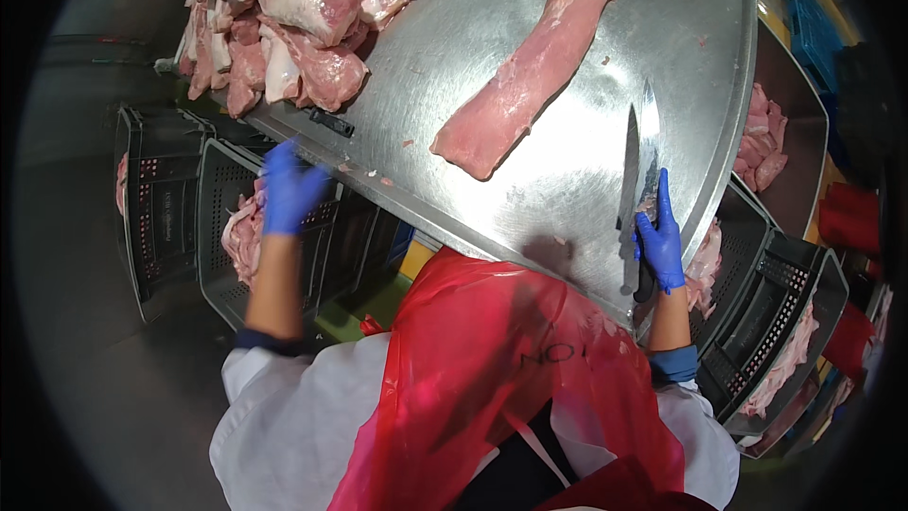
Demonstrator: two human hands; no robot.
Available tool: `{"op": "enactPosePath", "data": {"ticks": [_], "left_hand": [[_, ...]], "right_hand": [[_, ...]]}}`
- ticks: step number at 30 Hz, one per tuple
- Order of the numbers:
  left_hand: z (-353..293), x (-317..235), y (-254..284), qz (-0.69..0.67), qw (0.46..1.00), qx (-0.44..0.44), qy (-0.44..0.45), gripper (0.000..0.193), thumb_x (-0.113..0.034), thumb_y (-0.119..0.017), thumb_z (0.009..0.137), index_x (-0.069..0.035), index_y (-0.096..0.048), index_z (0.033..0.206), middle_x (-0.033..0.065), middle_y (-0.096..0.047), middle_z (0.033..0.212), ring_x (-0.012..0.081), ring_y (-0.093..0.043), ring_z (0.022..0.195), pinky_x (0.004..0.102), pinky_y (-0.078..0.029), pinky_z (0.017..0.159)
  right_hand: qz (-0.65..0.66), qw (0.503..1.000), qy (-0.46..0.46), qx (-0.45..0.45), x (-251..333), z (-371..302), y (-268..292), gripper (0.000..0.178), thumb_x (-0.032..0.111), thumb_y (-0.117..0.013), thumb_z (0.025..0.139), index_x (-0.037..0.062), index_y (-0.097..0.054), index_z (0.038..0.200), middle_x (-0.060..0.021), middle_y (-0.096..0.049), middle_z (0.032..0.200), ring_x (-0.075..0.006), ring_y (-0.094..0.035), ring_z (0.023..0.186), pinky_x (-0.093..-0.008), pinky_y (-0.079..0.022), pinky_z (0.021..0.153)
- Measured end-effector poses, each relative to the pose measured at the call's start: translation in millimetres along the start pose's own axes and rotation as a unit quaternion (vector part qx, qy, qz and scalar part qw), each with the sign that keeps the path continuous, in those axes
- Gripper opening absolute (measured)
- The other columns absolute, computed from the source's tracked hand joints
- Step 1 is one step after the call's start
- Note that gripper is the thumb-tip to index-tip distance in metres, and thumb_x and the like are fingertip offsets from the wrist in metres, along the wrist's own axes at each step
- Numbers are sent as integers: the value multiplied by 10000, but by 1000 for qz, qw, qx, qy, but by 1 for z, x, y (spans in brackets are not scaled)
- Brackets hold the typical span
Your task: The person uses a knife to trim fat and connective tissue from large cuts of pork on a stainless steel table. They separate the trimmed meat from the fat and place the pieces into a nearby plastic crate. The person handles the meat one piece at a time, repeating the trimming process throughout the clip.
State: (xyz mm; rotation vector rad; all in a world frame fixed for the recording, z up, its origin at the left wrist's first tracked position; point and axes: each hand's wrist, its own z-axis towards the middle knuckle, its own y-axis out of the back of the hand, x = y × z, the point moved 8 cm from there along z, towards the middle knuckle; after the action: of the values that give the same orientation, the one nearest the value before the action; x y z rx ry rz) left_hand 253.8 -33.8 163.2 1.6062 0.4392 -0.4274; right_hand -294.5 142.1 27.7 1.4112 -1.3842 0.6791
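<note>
My right hand (pixel 662 244), in a blue glove, grips a knife at the right of the steel table. The index finger stretches along the blade (pixel 649 123), which points away from me. A dark blade-like shape beside it may be its shadow or reflection; I cannot tell. My left hand (pixel 291 191), also gloved in blue and somewhat blurred, hangs above a dark crate (pixel 214 265) of pale meat trimmings (pixel 244 238). Its thumb stands apart, and I see nothing in it. Between the hands, a long trimmed pork loin (pixel 530 76) lies slanted on the table (pixel 416 66).
Raw pork pieces (pixel 312 9) are heaped at the table's far left. A black handle (pixel 332 123) lies by the left edge. Several dark crates (pixel 747 322) with meat flank the right side, and a bin (pixel 799 147) holds pink cuts (pixel 761 140).
</note>
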Motion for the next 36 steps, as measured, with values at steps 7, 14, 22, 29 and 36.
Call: {"op": "enactPosePath", "data": {"ticks": [7, 14, 22, 29, 36], "left_hand": [[96, -182, -293, 199, 970, 121, -66, 1054, -474, -824, 703, 31, -337, 1489, 261, -455, 1458, 392, -468, 1350, 453, -448, 1081], [145, -69, -311, -438, 736, 497, 136, 396, -168, -688, 803, 8, -668, 1157, 155, -708, 1039, 263, -693, 972, 399, -536, 971], [165, -145, -277, 133, 981, 96, -102, 1139, -477, -844, 671, 110, -261, 1455, 366, -503, 1329, 404, -553, 1260, 472, -480, 1026], [169, -188, -317, -67, 922, 316, -214, 922, -384, -829, 643, 21, -451, 1380, 270, -608, 1270, 392, -593, 1208, 426, -470, 1024], [61, -284, -329, 151, 880, 121, -434, 743, -389, -763, 681, -47, -533, 1299, 216, -546, 1235, 404, -504, 1178, 522, -398, 1008]], "right_hand": [[-45, 997, -25, -63, 20, -33, 6, 832, 3, -523, 939, 237, -126, 1632, 6, -545, 730, -71, -484, 557, -250, -450, 500], [54, 974, -145, -169, -50, -141, 35, 835, -24, -521, 931, 258, -161, 1629, 21, -508, 742, -62, -448, 558, -224, -409, 483], [123, 948, -187, -225, -76, -190, 33, 812, -37, -485, 969, 298, -145, 1626, 9, -498, 723, -69, -415, 507, -233, -388, 419], [116, 969, -128, -177, -69, -158, 36, 818, -41, -505, 960, 272, -151, 1628, 24, -498, 739, -57, -421, 559, -223, -391, 472], [164, 967, -97, -166, -59, -144, 41, 834, -18, -503, 968, 279, -94, 1632, 18, -514, 752, -56, -445, 570, -212, -411, 491]]}}
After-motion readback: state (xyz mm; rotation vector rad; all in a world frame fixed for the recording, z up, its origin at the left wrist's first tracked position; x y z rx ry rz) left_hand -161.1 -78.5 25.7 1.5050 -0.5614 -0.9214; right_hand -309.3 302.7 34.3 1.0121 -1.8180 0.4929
